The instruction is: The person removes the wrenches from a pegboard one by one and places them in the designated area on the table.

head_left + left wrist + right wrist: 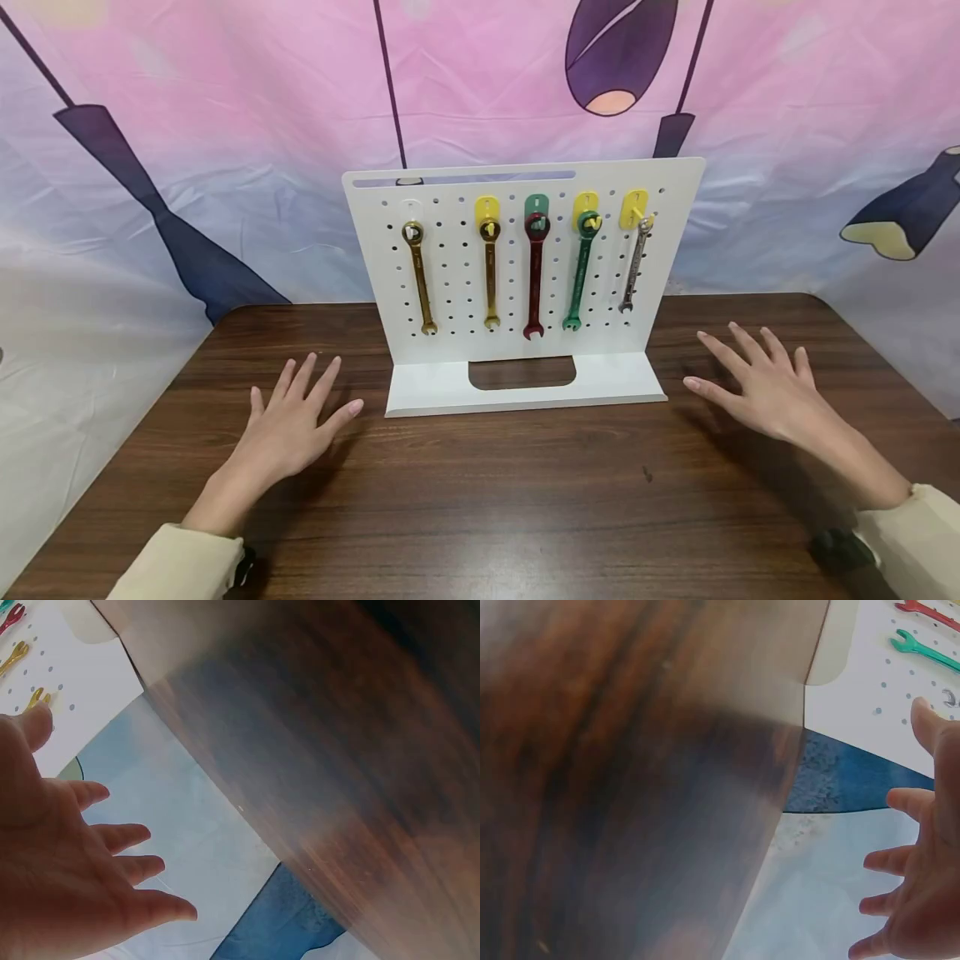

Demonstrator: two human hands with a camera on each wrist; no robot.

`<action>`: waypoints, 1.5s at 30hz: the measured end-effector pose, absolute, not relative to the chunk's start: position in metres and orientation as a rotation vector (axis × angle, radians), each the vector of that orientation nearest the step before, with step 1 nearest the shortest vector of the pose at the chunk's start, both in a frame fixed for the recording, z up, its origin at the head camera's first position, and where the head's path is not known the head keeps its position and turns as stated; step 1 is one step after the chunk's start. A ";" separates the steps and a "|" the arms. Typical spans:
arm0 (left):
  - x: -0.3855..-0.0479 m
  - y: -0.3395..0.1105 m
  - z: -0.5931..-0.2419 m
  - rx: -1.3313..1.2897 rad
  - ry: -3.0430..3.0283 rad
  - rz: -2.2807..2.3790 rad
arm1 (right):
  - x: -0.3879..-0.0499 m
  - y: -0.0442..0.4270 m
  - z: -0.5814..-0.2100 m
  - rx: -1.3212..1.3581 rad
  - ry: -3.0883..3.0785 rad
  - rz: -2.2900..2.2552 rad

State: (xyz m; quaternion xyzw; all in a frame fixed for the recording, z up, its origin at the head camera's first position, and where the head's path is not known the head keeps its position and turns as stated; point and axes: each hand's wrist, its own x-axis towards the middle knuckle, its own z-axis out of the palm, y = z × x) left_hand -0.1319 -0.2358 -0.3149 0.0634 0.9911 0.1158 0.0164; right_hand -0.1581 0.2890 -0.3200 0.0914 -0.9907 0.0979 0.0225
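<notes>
While the left hand (287, 425) and right hand (776, 396) spread their fingers, grasping nothing, over the table (480, 492), all five wrenches (536, 279) hang on the pegboard (457, 342) beyond, so the work appears either not yet begun or already complete.

Soft glare on the tabletop (517, 542)

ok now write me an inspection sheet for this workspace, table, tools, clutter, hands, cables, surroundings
Surface: brown wood-grain table, with a small dark mark.
Tools: white pegboard; hanging on it, left to right: gold wrench, second gold wrench, red wrench, green wrench, silver wrench.
Clutter: nothing seen.
Hands: left hand and right hand, fingers spread, holding nothing, either side of the pegboard.
Cables: nothing seen.
Surroundings: pink-and-blue printed backdrop behind the table.
</notes>
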 end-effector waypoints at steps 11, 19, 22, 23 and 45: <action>-0.136 -0.232 -0.309 0.254 3.121 0.447 | -0.168 0.288 -0.308 0.459 -2.985 0.526; -0.138 -0.227 -0.304 0.328 3.128 0.612 | -0.186 0.289 -0.294 0.414 -3.060 0.783; -0.139 -0.224 -0.303 0.328 3.120 0.673 | -0.194 0.289 -0.292 0.446 -3.009 0.918; -0.140 -0.223 -0.302 0.329 3.117 0.698 | -0.197 0.289 -0.291 0.456 -2.990 0.964; -0.147 -0.199 -0.294 0.293 3.034 0.999 | -0.245 0.259 -0.283 0.181 -2.669 1.782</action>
